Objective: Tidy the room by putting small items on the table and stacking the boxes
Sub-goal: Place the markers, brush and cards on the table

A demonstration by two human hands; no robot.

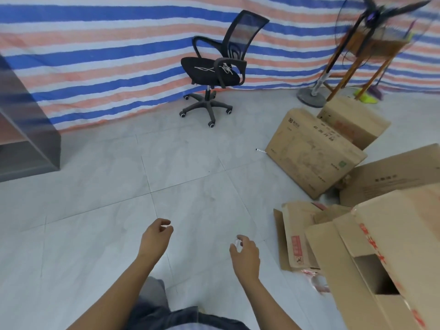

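At the far left edge I see a grey shelf unit (31,148) standing against the blue, white and orange striped tarp (107,55) that hangs as the back wall. Further right, a black mesh office chair (214,67) stands on the pale tiled floor (119,186) with a white cord (223,67) lying across its seat.

Low in my view, the left hand (156,236) hangs over the tiles, fingers loosely curled with nothing in them. The right hand (245,254) is just beside it, fingers bent in, thumb and forefinger pinching a small clear thing (237,242); it is too blurred for me to name.

A thin pen-like item (261,150) lies on the floor, its end touching the printed brown box (312,151), which is broad, flat and faintly marked with line drawings. Below that, a flattened box (295,236) with a red label lies near the right hand. A smaller box (354,122) with red print sits behind the printed one. Nearest me on the right is a large open box (385,246), flaps up, red characters on its side, dark inside. Another plain box (392,177) lies behind it.

At the top right a standing fan (371,25) spins in front of a wooden stand (357,58).
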